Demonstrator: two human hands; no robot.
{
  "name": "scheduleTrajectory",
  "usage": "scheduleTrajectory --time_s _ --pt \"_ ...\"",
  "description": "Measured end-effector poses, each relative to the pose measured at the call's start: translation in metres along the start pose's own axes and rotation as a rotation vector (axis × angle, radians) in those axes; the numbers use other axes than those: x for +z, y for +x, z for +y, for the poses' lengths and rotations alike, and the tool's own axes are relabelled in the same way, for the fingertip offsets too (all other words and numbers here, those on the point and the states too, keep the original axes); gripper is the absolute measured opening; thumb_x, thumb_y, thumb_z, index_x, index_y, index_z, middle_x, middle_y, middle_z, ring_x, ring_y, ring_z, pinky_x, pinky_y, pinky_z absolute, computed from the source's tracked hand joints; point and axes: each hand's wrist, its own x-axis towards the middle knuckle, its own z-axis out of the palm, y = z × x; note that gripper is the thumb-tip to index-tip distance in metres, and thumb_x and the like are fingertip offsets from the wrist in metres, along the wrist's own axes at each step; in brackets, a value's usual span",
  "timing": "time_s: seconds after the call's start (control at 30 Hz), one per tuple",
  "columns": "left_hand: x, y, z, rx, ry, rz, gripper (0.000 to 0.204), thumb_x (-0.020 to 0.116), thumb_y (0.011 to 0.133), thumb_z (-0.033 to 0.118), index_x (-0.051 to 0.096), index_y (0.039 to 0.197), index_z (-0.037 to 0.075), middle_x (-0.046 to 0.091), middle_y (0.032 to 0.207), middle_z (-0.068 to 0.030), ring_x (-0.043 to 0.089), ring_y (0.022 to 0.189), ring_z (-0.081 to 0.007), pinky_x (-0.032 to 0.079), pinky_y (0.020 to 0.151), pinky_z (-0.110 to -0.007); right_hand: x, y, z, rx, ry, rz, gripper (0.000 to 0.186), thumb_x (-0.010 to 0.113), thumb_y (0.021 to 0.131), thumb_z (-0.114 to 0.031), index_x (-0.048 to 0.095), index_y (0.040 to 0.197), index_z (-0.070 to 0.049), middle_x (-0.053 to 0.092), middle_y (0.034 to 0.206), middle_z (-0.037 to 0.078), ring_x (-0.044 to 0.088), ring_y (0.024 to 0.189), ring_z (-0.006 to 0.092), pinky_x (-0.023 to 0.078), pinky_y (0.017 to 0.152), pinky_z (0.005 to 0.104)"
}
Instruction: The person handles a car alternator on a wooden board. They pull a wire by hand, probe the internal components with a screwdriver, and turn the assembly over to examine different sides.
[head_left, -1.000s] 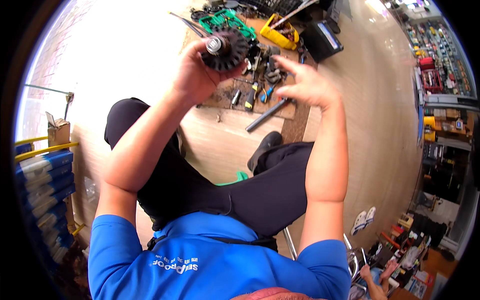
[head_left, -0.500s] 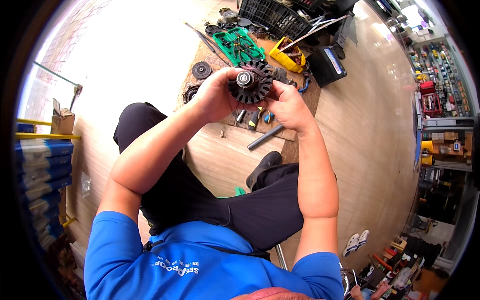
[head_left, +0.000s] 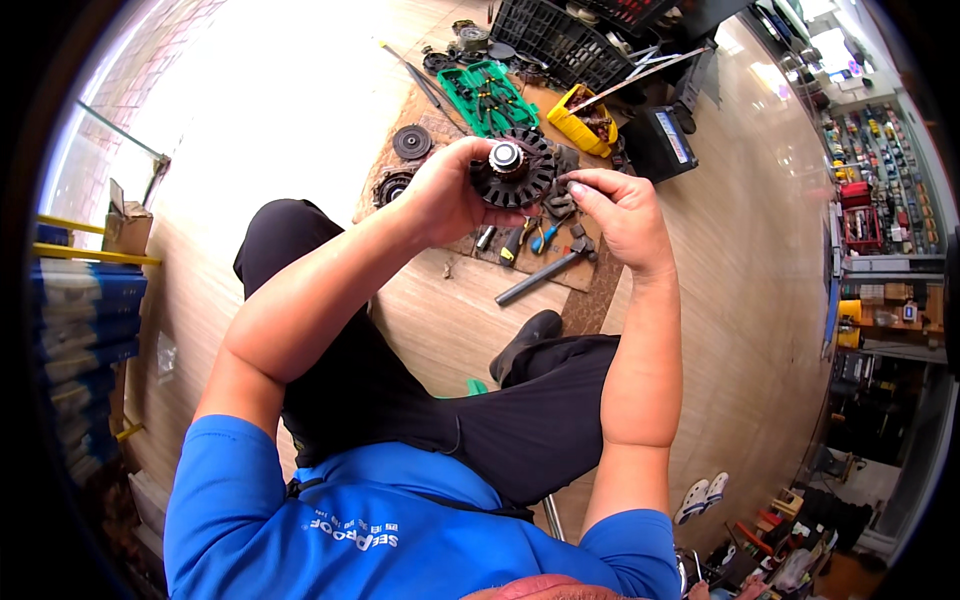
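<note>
My left hand (head_left: 447,200) is wrapped round a dark motor armature (head_left: 518,187), raised above the work board. Its slotted round face and the shiny bearing on its shaft end point up toward me. Just to its right, my right hand (head_left: 630,218) is apart from it, thumb and forefinger pinched together. Whatever sits between those fingertips, if anything, is too small to make out. Below the hands lie a hammer (head_left: 540,277), pliers with blue handles (head_left: 543,238), a yellow-and-black hand tool (head_left: 514,243) and a short metal cylinder (head_left: 485,238).
On the brown board (head_left: 425,108) stand an open green tool case (head_left: 470,90), a yellow bin (head_left: 570,122) of parts and a dark pulley-like disc (head_left: 411,142). Behind are a black crate (head_left: 550,40) and a black battery (head_left: 655,140). Blue packages (head_left: 90,310) are stacked at left.
My right hand has come off the armature and moved right, its fingers now pinched. The left hand keeps hold of the armature, shifted slightly right. The hammer head has come into view.
</note>
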Motion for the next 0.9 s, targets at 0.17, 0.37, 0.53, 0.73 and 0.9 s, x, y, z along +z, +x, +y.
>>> scheduleTrajectory --time_s 0.17,0.37,0.53,0.73,0.9 --pt "0.000 0.002 -0.003 -0.003 0.006 0.045 0.039 0.041 0.093 0.031 0.058 0.114 0.003 0.066 0.101 -0.0159 0.067 0.086 -0.0311 0.058 0.076 -0.040 0.006 -0.001 -0.002 -0.054 -0.002 0.039 0.015 0.064 0.089 -0.004 0.070 0.100 0.003 0.068 0.087 0.000 0.057 0.080 0.0047 0.047 0.072 0.0209" --pt "0.001 0.003 -0.002 -0.018 -0.032 0.095 0.041 0.038 0.095 0.032 0.058 0.111 0.001 0.066 0.099 -0.0170 0.067 0.085 -0.0299 0.058 0.077 -0.041 0.014 -0.007 -0.012 -0.063 -0.004 0.056 0.014 0.064 0.088 -0.004 0.070 0.098 0.003 0.067 0.083 -0.001 0.057 0.076 0.0045 0.047 0.068 0.0209" --pt "0.003 0.003 -0.002 -0.010 -0.054 0.083 0.043 0.035 0.097 0.034 0.058 0.111 0.000 0.067 0.099 -0.0186 0.068 0.086 -0.0298 0.058 0.077 -0.041 0.020 -0.011 -0.020 -0.103 0.003 0.012 0.013 0.065 0.086 -0.003 0.070 0.097 0.003 0.068 0.084 0.001 0.058 0.076 0.0054 0.047 0.068 0.0215" --pt "0.002 0.004 -0.004 0.012 -0.065 0.067 0.045 0.033 0.099 0.035 0.058 0.111 0.000 0.067 0.099 -0.0185 0.068 0.087 -0.0298 0.058 0.079 -0.042 0.024 -0.013 -0.026 -0.157 -0.094 -0.070 0.010 0.066 0.085 -0.002 0.070 0.091 0.004 0.068 0.081 0.002 0.059 0.074 0.0061 0.048 0.066 0.0227" --pt "-0.001 0.005 -0.004 0.006 -0.006 0.086 0.042 0.032 0.098 0.032 0.056 0.118 0.003 0.066 0.106 -0.0174 0.068 0.089 -0.0278 0.059 0.082 -0.042 0.014 -0.012 -0.017 -0.006 -0.044 0.041 0.017 0.066 0.086 -0.002 0.065 0.102 0.003 0.066 0.081 0.001 0.057 0.073 0.0049 0.047 0.065 0.0217"
